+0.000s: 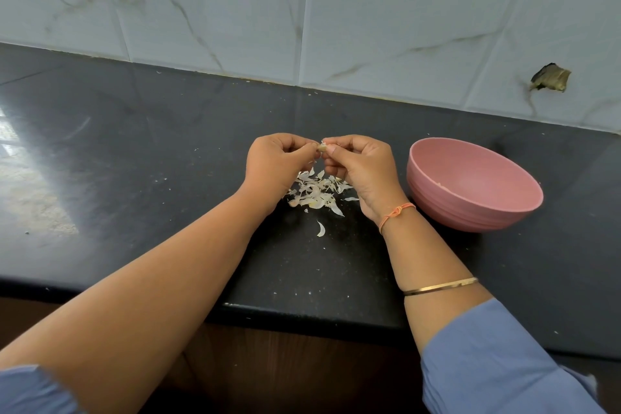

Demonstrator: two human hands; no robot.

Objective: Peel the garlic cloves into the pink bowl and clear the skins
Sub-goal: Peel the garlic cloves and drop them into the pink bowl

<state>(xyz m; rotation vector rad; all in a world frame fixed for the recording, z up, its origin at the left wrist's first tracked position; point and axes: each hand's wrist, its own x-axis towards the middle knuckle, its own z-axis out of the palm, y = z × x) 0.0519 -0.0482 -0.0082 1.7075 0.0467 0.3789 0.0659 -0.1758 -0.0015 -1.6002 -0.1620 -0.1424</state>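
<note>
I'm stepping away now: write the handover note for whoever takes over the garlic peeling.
The left hand and right hand both pinch one garlic clove between them, above the skins.
Skins lie piled on the counter under the hands; the pink bowl stands right of them.
Done: skins shed; no cloves show in the bowl.
Left: finish this clove, drop it in the bowl, clear the skins.

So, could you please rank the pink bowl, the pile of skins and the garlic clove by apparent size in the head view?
1. pink bowl
2. pile of skins
3. garlic clove, only partly visible
</note>
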